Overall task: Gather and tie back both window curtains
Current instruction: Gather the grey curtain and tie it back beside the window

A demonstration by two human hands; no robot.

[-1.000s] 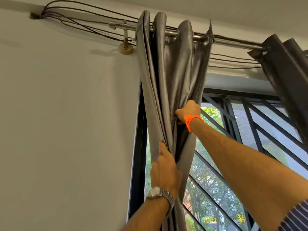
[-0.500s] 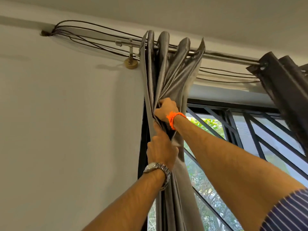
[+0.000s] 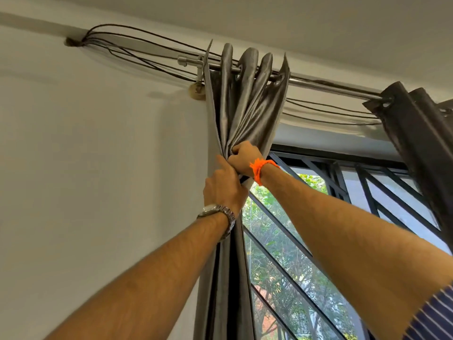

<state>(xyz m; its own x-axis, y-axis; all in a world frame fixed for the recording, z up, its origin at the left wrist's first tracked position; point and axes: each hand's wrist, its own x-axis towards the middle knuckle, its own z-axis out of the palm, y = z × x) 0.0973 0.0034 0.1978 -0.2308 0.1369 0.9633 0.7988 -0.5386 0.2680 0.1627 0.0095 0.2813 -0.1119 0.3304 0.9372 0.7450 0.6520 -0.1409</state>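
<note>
The left curtain (image 3: 247, 104), shiny grey with eyelets, hangs bunched on the metal rod (image 3: 326, 85) at the window's left side. My right hand (image 3: 242, 157), with an orange thread at the wrist, grips the gathered folds a short way below the rod. My left hand (image 3: 221, 187), with a metal watch at the wrist, grips the same bunch just below and touches the right hand. The right curtain (image 3: 421, 133), darker grey, hangs gathered at the upper right, away from both hands.
A white wall (image 3: 98, 192) fills the left. Several dark cables (image 3: 147, 54) run from a hole in the wall along the rod. Behind the curtains is a window with a black diagonal grille (image 3: 294, 244) and trees outside. The ceiling is close above.
My right hand has drawn the folds leftward into a tight bunch. My left hand has risen along the curtain until it meets the right. The view has tilted up.
</note>
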